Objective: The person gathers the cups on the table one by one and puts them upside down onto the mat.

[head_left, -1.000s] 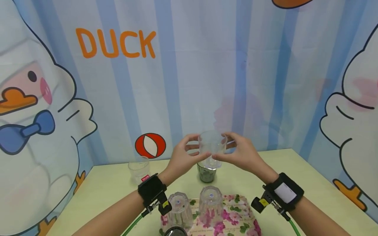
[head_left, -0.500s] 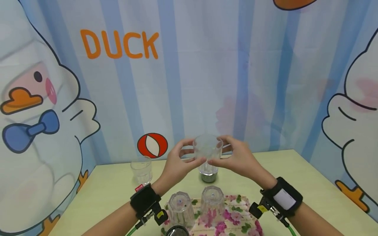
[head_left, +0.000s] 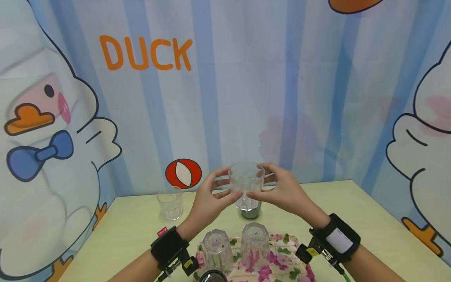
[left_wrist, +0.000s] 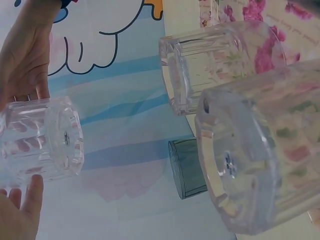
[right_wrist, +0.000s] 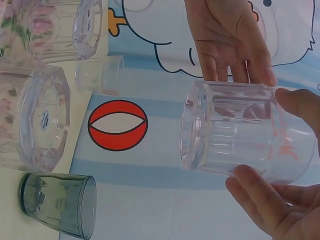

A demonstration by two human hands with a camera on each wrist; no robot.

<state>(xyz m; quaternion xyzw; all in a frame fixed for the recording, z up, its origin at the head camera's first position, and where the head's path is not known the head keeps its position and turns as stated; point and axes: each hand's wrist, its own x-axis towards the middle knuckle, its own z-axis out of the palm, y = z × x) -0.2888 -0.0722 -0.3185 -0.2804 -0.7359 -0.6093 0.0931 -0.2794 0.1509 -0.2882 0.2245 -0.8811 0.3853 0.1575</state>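
A clear faceted drinking glass is held upright, its wide rim at the top and its thick base below. My left hand grips its left side and my right hand its right, thumbs toward me on the near wall. From the right wrist view, the glass sits between the fingers of both hands. Behind its base in the head view stands a dark grey-green glass, partly covered. Nearer me, two clear glasses rest bottom-up on a floral tray.
Another clear glass stands upright at the back left of the pale green table. A dark-rimmed round object shows at the bottom edge, by the tray. A curtain printed with ducks closes off the back.
Both hands have brought the held glass slightly left and down. The dark glass now peeks out at the lower right of its base. My view has shifted a little to the left.
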